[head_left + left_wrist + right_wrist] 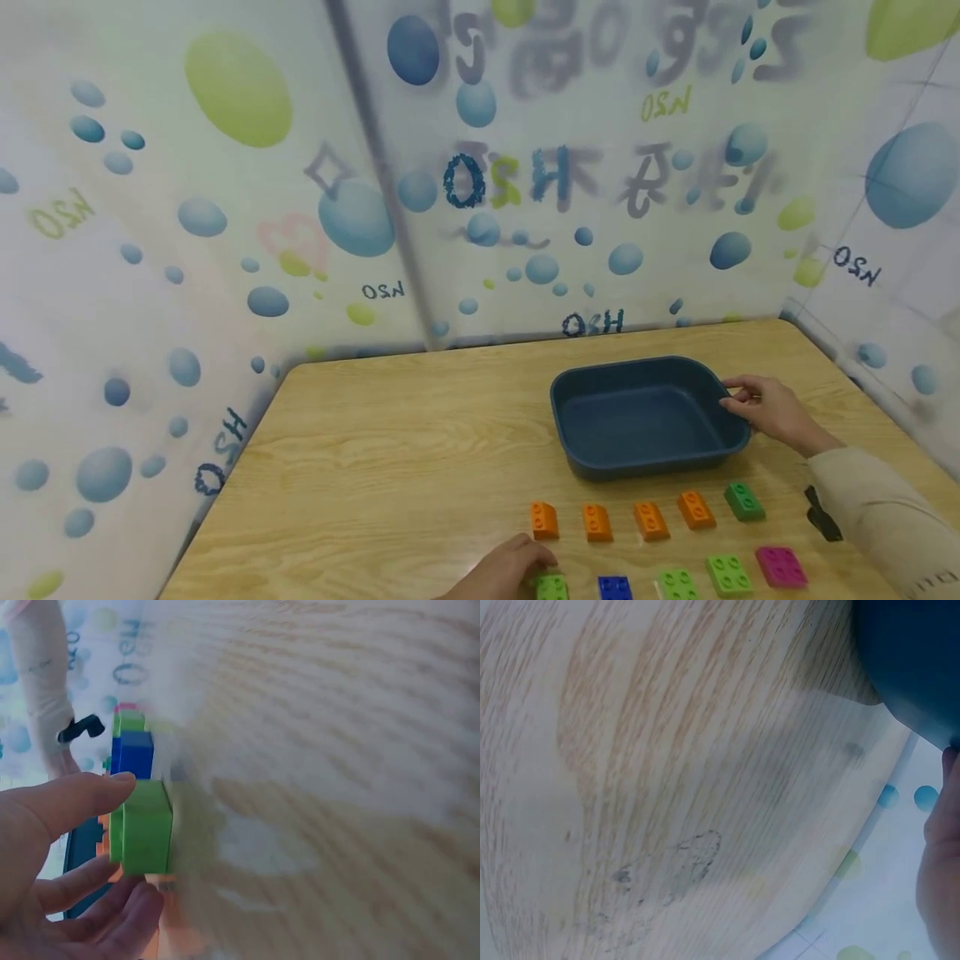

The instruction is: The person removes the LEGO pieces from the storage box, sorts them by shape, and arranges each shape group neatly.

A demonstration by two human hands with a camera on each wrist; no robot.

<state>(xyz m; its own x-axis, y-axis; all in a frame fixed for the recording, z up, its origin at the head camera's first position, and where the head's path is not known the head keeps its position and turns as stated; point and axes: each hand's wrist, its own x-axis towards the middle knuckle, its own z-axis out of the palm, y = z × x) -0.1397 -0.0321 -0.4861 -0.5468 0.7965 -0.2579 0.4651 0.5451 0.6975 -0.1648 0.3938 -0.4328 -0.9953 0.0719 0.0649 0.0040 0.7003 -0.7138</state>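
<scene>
My left hand [510, 571] is at the near edge of the view, with its thumb and fingers on opposite sides of a light green toy brick [148, 829]. In the left wrist view the thumb [112, 791] meets one side of this brick, which sits on the table. At the far right, my right hand [768, 410] pinches the right rim of a dark blue rectangular tray [566, 429]. The tray stands on the table with its bare inside showing. In the right wrist view only part of the right hand [941, 855] and the tray's outer wall [919, 667] appear.
Several orange bricks [597, 522] and a dark green brick [744, 502] line up before the tray on the wooden table [390, 450]. Nearer lie a blue brick [615, 587], light green bricks [727, 575] and a magenta brick [781, 567]. A black strap [822, 515] hangs by the right sleeve.
</scene>
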